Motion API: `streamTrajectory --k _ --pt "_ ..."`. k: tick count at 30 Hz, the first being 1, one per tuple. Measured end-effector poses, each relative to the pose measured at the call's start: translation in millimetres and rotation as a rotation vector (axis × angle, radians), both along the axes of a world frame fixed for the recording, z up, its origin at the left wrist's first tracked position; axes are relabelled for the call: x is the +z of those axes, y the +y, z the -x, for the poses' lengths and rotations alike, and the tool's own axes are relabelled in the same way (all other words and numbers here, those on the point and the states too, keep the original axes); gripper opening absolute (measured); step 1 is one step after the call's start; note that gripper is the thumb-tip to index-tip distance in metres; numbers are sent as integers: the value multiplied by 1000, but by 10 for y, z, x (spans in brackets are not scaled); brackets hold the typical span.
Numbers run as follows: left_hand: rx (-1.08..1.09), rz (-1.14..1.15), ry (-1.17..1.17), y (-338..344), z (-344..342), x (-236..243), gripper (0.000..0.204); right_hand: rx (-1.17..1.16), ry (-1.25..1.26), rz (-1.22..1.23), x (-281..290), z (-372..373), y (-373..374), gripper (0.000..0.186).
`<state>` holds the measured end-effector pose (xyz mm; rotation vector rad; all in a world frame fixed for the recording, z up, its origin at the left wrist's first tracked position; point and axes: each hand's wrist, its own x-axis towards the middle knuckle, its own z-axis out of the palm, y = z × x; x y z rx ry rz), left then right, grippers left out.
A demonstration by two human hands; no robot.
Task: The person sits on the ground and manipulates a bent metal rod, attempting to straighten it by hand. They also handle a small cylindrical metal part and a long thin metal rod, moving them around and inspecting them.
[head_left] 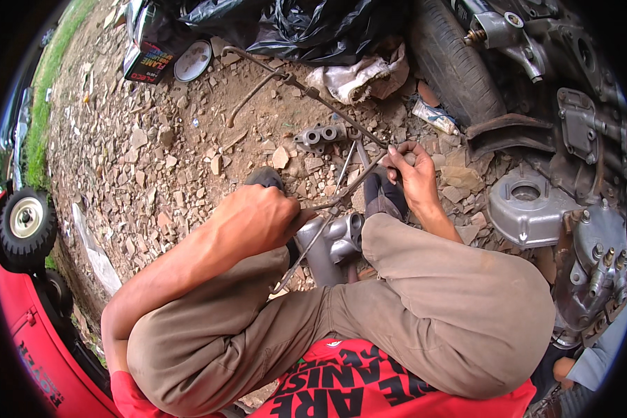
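Left hand (261, 212): closed in a fist round the bent metal rod (361, 180), which leaves it toward 2 o'clock. Silver tubular part (318, 259) at that hand's 4 o'clock, near. Right hand (412, 174): thumb and fingers pinched on the rod, its span running toward 8 o'clock.

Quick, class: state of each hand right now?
Left hand: closed around a thin, bent metal pipe.
Right hand: closed, fingers pinching the same pipe.
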<state>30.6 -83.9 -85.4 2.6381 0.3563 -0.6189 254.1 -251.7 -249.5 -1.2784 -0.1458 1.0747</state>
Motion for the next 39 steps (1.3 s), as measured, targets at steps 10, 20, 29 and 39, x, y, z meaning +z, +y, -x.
streamTrajectory --k 10,20,29,39 --pt "6 -15 -72 -3 14 -10 49 312 -2 -22 315 179 11 14" --pt "17 20 5 1 20 -3 48 349 93 16 389 249 29 17" --pt "17 11 37 15 9 10 47 285 -1 34 221 193 19 16" --pt "1 -6 -45 24 11 -11 48 35 -89 28 12 47 4 17"
